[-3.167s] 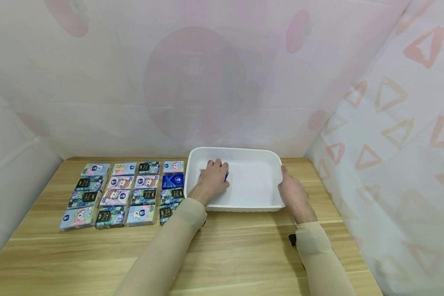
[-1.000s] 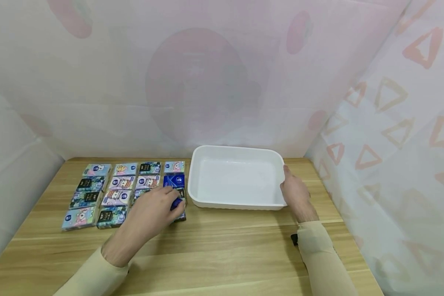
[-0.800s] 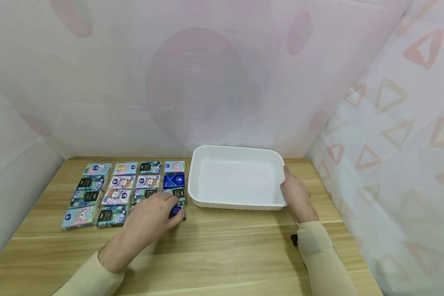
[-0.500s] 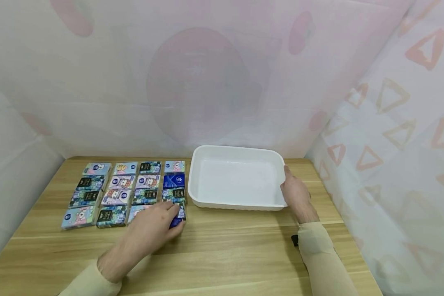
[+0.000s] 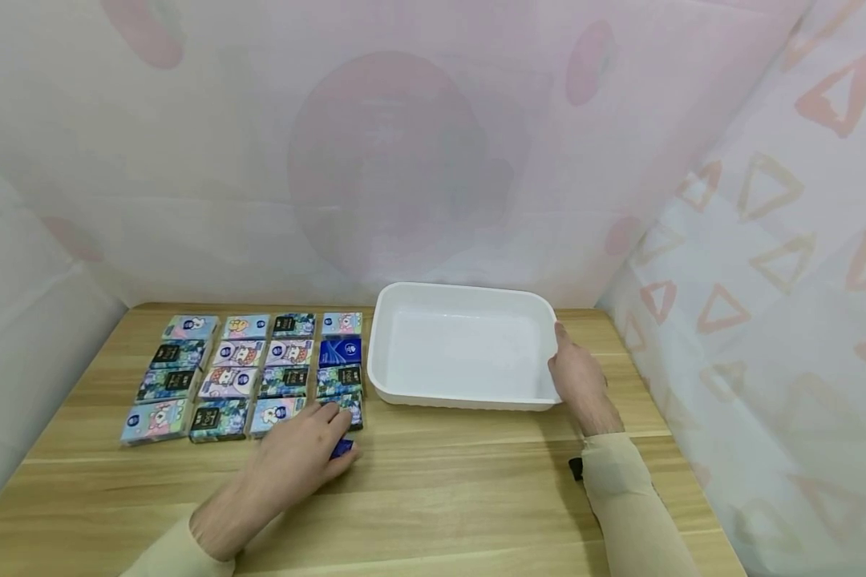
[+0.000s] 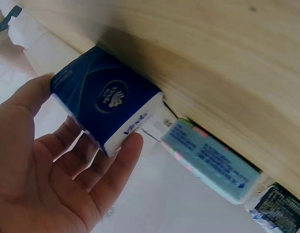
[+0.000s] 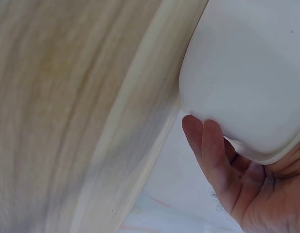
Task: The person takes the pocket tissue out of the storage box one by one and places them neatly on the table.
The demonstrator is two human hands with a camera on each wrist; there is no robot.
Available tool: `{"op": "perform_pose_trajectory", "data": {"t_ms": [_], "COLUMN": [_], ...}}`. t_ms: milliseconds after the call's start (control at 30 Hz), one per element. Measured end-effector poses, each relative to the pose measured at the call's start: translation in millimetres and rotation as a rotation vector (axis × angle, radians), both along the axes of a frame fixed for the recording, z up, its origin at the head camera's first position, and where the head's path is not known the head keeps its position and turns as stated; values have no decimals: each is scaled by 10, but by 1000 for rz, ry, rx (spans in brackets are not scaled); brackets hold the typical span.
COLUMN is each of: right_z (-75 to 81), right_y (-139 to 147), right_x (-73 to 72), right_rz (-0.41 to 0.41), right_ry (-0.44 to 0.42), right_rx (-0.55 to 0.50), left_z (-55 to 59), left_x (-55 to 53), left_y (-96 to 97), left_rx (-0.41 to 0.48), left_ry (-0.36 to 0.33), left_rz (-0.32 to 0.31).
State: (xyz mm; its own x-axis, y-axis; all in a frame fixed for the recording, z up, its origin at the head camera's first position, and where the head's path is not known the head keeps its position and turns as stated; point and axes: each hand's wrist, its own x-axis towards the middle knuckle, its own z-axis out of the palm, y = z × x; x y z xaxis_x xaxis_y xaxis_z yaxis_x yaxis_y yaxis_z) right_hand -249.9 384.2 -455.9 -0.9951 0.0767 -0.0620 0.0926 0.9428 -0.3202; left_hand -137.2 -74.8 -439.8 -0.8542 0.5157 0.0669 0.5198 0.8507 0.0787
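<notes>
My left hand (image 5: 299, 450) pinches a blue pocket tissue pack (image 6: 103, 97) between thumb and fingers, close over the table at the front end of the right-hand column of packs. Only a small blue part of that pack shows in the head view; the hand covers the rest. In the left wrist view, a light-blue tissue pack (image 6: 208, 160) lies just beyond its white end. My right hand (image 5: 579, 383) grips the right wall of the white plastic tray (image 5: 469, 353). In the right wrist view its fingers (image 7: 213, 141) curl against the tray's outer side.
Several tissue packs lie in neat rows left of the tray, among them a second blue pack (image 5: 340, 351), a pink-and-white pack (image 5: 228, 382) and a dark floral pack (image 5: 219, 421). Behind the wooden table (image 5: 440, 489) hangs a pale patterned cloth (image 5: 390, 160).
My left hand has come out of the tray with the blue tissue pack and moved left, then toward the near edge, uncovering packs. The tray has shifted slightly right with my right hand on it.
</notes>
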Motion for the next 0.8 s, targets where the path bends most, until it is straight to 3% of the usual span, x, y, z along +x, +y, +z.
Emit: {"op": "perform_pose_trajectory", "data": {"t_ms": [333,800], "right_z": [-16,-8], "right_y": [11,81], "right_x": [-13,-46], "right_rz": [6,15], "right_ry": [-7,-78], "right_rx": [15,-29], "left_z": [1,5], "left_x": [-2,-32], "left_y": [14,-40], "left_rx": [-56,-48], "left_ry": [-146,-64], "left_rz": [-7,-71]}}
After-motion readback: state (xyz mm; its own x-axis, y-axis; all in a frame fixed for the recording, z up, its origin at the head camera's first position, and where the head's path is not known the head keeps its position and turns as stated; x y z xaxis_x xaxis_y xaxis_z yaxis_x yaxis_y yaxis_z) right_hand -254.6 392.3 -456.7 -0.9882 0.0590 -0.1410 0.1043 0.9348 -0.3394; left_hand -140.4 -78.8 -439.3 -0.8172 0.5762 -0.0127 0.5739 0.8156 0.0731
